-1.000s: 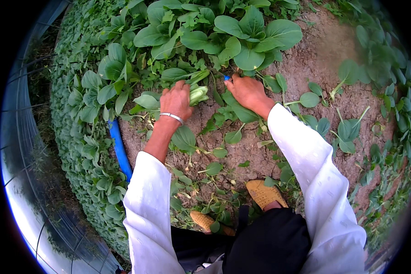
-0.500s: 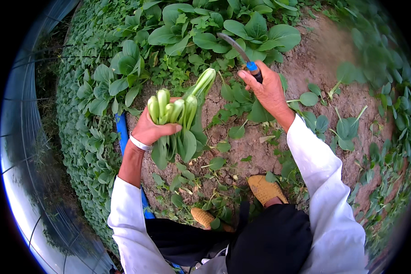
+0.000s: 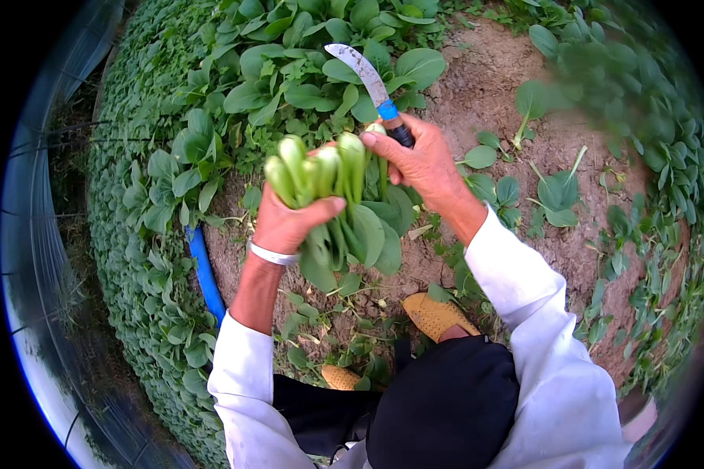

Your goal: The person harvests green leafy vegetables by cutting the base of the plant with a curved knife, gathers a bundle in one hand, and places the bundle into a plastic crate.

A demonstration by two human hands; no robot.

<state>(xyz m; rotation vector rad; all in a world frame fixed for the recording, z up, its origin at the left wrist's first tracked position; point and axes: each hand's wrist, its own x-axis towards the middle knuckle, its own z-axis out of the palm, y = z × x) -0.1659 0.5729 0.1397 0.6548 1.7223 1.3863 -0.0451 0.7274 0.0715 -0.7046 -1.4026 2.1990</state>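
The work in hand looks like gathering cut greens into one bunch. The bunch of greens (image 3: 353, 181) is just off the middle of the view, toward 12 o'clock, raised over the soil (image 3: 493, 62), with its pale stalk ends pointing up and its leaves hanging toward 6 o'clock. The left hand (image 3: 288, 224), at 10 o'clock, is wrapped round the bunch, its thumb laid across the near side. The right hand (image 3: 425, 166), between 1 and 2 o'clock, grasps the handle of a curved knife (image 3: 373, 83), whose blade points away toward 11 o'clock; its thumb and fingers also meet a stalk at the bunch's 2 o'clock edge. Whether they pinch that stalk or only rest against it, I cannot tell.

Rooted greens (image 3: 313, 94) stand at 12 o'clock, and loose leaves (image 3: 559, 194) lie between 2 and 3 o'clock.

As I judge it, the next move calls for the left hand to take in that outer stalk without loosening the others, the blade being kept clear of the left fingers.
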